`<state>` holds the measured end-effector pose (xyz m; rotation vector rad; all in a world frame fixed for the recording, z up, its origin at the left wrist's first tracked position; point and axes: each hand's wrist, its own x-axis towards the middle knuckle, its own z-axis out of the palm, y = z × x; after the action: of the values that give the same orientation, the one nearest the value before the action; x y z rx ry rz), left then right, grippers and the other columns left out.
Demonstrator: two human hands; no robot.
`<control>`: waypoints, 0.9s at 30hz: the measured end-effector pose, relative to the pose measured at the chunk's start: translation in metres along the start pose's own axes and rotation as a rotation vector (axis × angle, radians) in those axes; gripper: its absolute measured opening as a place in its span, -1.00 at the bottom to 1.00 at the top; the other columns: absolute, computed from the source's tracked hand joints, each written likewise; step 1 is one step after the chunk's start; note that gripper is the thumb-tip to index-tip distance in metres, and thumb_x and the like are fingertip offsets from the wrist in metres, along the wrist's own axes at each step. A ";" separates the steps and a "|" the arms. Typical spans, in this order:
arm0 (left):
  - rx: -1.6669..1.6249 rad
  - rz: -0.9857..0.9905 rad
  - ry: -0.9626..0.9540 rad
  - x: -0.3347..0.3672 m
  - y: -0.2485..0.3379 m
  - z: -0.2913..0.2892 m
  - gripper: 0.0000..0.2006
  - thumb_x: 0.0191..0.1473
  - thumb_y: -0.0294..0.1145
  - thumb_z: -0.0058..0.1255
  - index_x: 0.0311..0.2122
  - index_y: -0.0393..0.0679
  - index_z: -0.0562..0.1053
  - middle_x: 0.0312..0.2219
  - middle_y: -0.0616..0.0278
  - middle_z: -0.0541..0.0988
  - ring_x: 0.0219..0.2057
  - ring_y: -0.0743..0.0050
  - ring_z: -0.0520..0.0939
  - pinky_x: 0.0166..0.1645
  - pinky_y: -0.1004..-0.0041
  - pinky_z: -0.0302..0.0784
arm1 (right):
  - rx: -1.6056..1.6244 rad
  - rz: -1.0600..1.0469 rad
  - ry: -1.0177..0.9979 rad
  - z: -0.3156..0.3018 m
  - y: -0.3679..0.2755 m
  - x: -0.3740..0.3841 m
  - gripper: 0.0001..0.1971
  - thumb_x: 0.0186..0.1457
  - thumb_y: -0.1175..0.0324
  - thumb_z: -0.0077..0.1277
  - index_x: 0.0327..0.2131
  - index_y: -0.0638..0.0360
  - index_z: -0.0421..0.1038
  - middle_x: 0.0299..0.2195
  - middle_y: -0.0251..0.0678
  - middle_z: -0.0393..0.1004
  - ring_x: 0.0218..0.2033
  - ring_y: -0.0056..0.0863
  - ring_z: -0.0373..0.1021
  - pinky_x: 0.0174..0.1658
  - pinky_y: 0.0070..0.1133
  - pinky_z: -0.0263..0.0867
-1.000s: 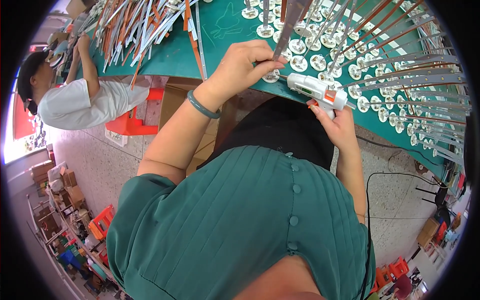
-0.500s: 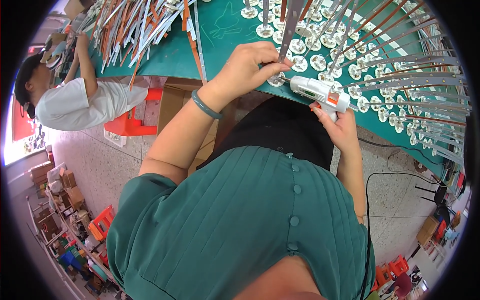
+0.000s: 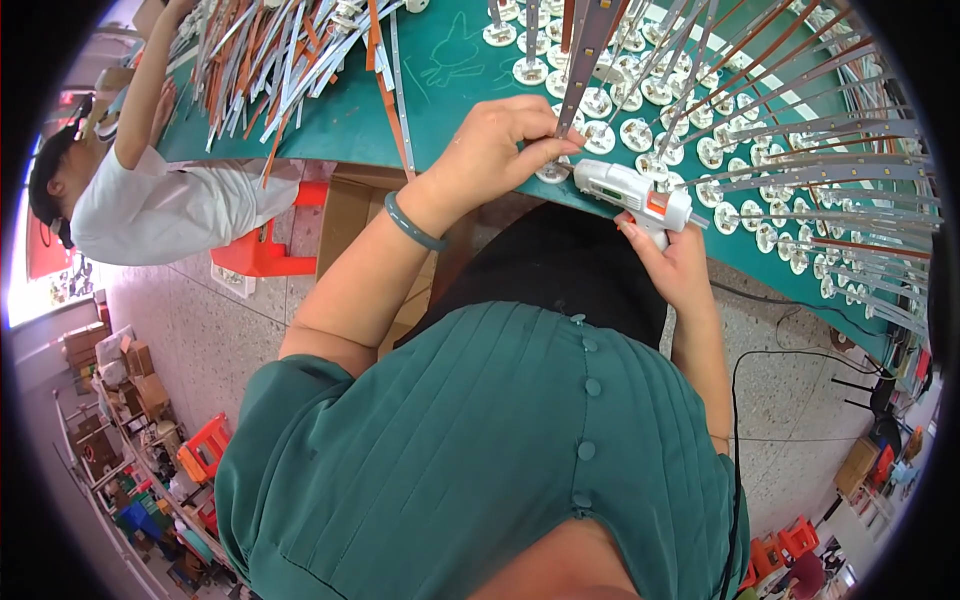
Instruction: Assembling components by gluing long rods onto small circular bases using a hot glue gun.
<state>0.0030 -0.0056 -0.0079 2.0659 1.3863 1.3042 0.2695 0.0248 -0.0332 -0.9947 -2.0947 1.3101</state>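
Note:
Between thumb and fingers, my left hand (image 3: 505, 145) pinches the lower end of a grey LED strip (image 3: 585, 60) that stands up from the table. Beneath that hand, a round white base (image 3: 553, 169) lies at the table's near edge. My right hand (image 3: 672, 262) is wrapped round the handle of a white glue gun (image 3: 628, 190) with an orange part near its back. The gun's nozzle points left and reaches the white base, close to my left fingertips. Whether glue is coming out is too small to tell.
Many white round bases with upright strips (image 3: 765, 150) crowd the green table (image 3: 440, 110) ahead and right. Loose strips (image 3: 290, 70) are heaped at the far left. A person in white (image 3: 170, 205) works left, beside a red stool (image 3: 262, 245). A black cable (image 3: 738, 400) hangs at my right.
The glue gun has shifted slightly left, its nozzle nearer the base. My left hand keeps its pinch on the strip. The person at left has raised an arm over the table.

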 end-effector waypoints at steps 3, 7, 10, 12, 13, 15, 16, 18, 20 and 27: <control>-0.036 -0.055 -0.018 0.001 0.003 0.000 -0.90 -0.01 -0.41 0.14 -0.36 -0.15 0.60 -0.56 0.21 0.49 -0.50 0.28 0.54 -0.39 0.44 0.44 | -0.041 0.030 -0.017 0.000 0.002 0.000 -0.76 0.07 0.42 0.07 -0.18 0.33 0.45 -0.35 -0.30 0.55 -0.31 -0.61 0.42 -0.20 -0.60 0.32; -0.023 -0.040 -0.017 0.000 0.004 0.000 -0.90 -0.01 -0.41 0.15 -0.37 -0.17 0.60 -0.56 0.20 0.49 -0.49 0.28 0.54 -0.39 0.43 0.45 | -0.067 0.013 0.015 0.003 -0.003 0.001 -0.75 0.06 0.41 0.08 -0.19 0.34 0.45 -0.36 -0.29 0.53 -0.33 -0.58 0.40 -0.22 -0.59 0.31; -0.029 -0.035 -0.011 0.000 0.005 -0.001 -0.89 -0.01 -0.41 0.14 -0.38 -0.20 0.59 -0.56 0.19 0.49 -0.49 0.27 0.54 -0.38 0.42 0.45 | -0.099 0.025 0.018 0.003 -0.007 0.000 -0.75 0.06 0.40 0.09 -0.20 0.34 0.44 -0.37 -0.28 0.51 -0.35 -0.56 0.39 -0.24 -0.57 0.30; 0.019 -0.103 -0.093 0.001 0.006 -0.004 -0.89 -0.03 -0.49 0.14 -0.33 -0.17 0.61 -0.39 0.21 0.63 -0.35 0.36 0.60 -0.28 0.46 0.51 | -0.110 0.003 0.033 0.003 -0.006 -0.001 -0.74 0.06 0.39 0.09 -0.19 0.34 0.44 -0.38 -0.26 0.51 -0.37 -0.53 0.39 -0.25 -0.57 0.30; 0.021 -0.101 -0.092 0.001 0.007 -0.004 -0.89 -0.03 -0.49 0.14 -0.33 -0.17 0.61 -0.39 0.21 0.63 -0.35 0.36 0.60 -0.28 0.46 0.51 | -0.111 0.000 0.034 0.003 -0.006 -0.001 -0.74 0.06 0.39 0.09 -0.19 0.34 0.44 -0.38 -0.26 0.51 -0.37 -0.53 0.39 -0.25 -0.57 0.30; 0.011 -0.125 -0.097 0.001 0.009 -0.004 -0.89 -0.01 -0.49 0.12 -0.33 -0.19 0.60 -0.38 0.21 0.63 -0.34 0.33 0.60 -0.26 0.45 0.50 | -0.134 -0.009 0.031 0.002 -0.004 -0.002 -0.74 0.06 0.39 0.09 -0.18 0.33 0.43 -0.39 -0.27 0.51 -0.37 -0.51 0.39 -0.25 -0.56 0.30; 0.013 -0.122 -0.096 0.001 0.010 -0.005 -0.89 -0.01 -0.49 0.12 -0.33 -0.19 0.60 -0.38 0.21 0.63 -0.34 0.33 0.60 -0.26 0.45 0.50 | -0.135 -0.012 0.033 0.002 -0.003 -0.003 -0.74 0.06 0.39 0.09 -0.18 0.33 0.43 -0.39 -0.27 0.51 -0.37 -0.51 0.39 -0.25 -0.56 0.30; 0.017 -0.110 -0.114 0.003 0.012 -0.007 -0.91 0.04 -0.51 0.06 -0.36 -0.26 0.57 -0.38 0.19 0.60 -0.32 0.30 0.58 -0.23 0.43 0.48 | -0.143 -0.008 0.040 0.000 -0.002 -0.006 -0.73 0.06 0.41 0.08 -0.16 0.31 0.43 -0.37 -0.30 0.52 -0.39 -0.58 0.38 -0.29 -0.61 0.29; 0.010 -0.100 -0.102 0.000 0.012 -0.006 -0.90 0.07 -0.52 0.02 -0.33 -0.28 0.54 -0.38 0.17 0.58 -0.32 0.29 0.57 -0.22 0.43 0.47 | 0.036 0.025 0.032 -0.004 0.003 -0.009 -0.73 0.06 0.42 0.07 -0.15 0.30 0.42 -0.34 -0.32 0.53 -0.41 -0.63 0.36 -0.32 -0.65 0.28; -0.068 -0.082 -0.126 0.003 0.019 -0.003 -0.80 0.12 -0.53 -0.10 -0.13 -0.24 0.43 -0.42 0.07 0.52 -0.37 0.15 0.55 -0.23 0.31 0.45 | 0.349 0.119 0.012 -0.015 0.003 -0.015 -0.79 0.05 0.47 0.07 -0.20 0.29 0.46 -0.29 -0.32 0.56 -0.26 -0.62 0.43 -0.15 -0.61 0.33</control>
<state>0.0113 -0.0131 0.0082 1.9878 1.3383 1.1510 0.2910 0.0220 -0.0299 -0.9789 -1.7369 1.6536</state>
